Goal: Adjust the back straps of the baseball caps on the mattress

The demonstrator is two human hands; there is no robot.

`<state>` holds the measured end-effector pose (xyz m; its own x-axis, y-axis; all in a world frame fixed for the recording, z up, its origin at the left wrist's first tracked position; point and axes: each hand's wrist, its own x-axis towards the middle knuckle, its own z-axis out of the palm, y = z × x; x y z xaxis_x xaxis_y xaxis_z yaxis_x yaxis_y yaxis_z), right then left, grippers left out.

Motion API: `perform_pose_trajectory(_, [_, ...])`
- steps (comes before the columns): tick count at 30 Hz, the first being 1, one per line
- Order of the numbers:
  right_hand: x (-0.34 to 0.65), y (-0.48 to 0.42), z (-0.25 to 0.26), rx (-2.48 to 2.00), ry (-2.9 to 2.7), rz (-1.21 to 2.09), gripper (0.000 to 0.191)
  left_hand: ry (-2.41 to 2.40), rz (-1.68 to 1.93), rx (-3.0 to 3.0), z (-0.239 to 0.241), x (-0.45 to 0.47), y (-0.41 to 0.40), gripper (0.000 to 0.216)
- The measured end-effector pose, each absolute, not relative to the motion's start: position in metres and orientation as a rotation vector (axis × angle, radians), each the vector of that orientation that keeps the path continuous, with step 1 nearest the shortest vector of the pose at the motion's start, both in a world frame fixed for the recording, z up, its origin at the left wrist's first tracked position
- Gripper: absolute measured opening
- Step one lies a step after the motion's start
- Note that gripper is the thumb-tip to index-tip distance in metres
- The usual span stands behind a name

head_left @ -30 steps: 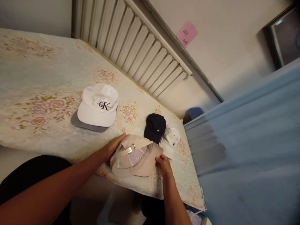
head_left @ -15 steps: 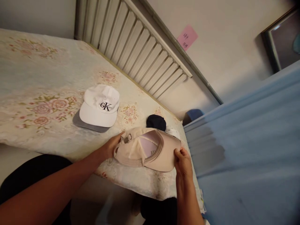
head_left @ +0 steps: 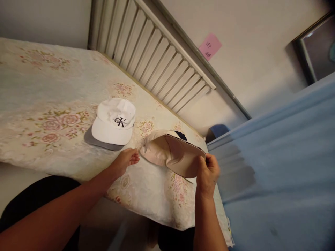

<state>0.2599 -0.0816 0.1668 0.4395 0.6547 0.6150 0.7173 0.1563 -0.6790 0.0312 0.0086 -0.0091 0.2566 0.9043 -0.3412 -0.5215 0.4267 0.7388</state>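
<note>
I have the right hand (head_left: 208,174) pinching a beige fabric baseball cap (head_left: 174,153) by its bill; the cap's long axis spans between my 2 hands. The left hand (head_left: 127,160), fingers curled, sits by the crown end; I cannot tell whether it touches.

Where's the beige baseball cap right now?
In the head view, the beige baseball cap is right of the white CK cap, its brim in the right hand, a dark cap partly hidden behind it.

One cap (head_left: 171,155) is beige, the cloth (head_left: 151,198) pink-flowered.
</note>
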Motion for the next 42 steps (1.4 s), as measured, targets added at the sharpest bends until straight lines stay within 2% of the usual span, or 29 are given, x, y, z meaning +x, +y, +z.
perform_pose_trajectory(6, [0.239,-0.067,0.164,-1.462,-1.361,-0.372,0.015,0.737,0.936,0.520,-0.004,0.029,0.010,0.022])
perform_pose_trajectory(11, [0.224,-0.047,0.129,-1.289,-1.446,-0.482,0.017,0.596,0.898,0.409,-0.006,0.031,0.011,0.022])
perform_pose_trajectory(14, [0.221,-0.045,0.091,-1.212,-1.586,-0.348,0.018,0.521,0.892,0.337,-0.007,0.034,0.013,0.030])
perform_pose_trajectory(20, [0.220,-0.089,0.030,-1.292,-1.631,0.190,0.015,0.474,0.956,0.229,-0.002,0.038,0.015,0.043])
perform_pose_trajectory(26, [0.205,-0.143,0.008,-1.196,-1.912,0.142,0.045,0.598,0.905,0.224,0.001,0.033,0.016,0.028])
perform_pose_trajectory(29, [0.205,-0.159,-0.005,-1.320,-1.969,0.187,0.044,0.660,0.900,0.212,-0.006,0.030,0.020,0.026])
perform_pose_trajectory(32, [0.214,-0.164,-0.020,-1.540,-1.726,0.258,0.036,0.735,0.918,0.167,-0.012,0.029,0.023,0.025])
perform_pose_trajectory(36, [0.231,-0.152,-0.032,-1.794,-1.059,0.468,0.031,0.788,0.958,0.124,-0.013,0.031,0.024,0.022])
perform_pose_trajectory(42, [0.231,-0.131,-0.021,-1.598,-0.492,0.964,0.037,0.808,1.015,0.094,-0.011,0.034,0.023,0.016])
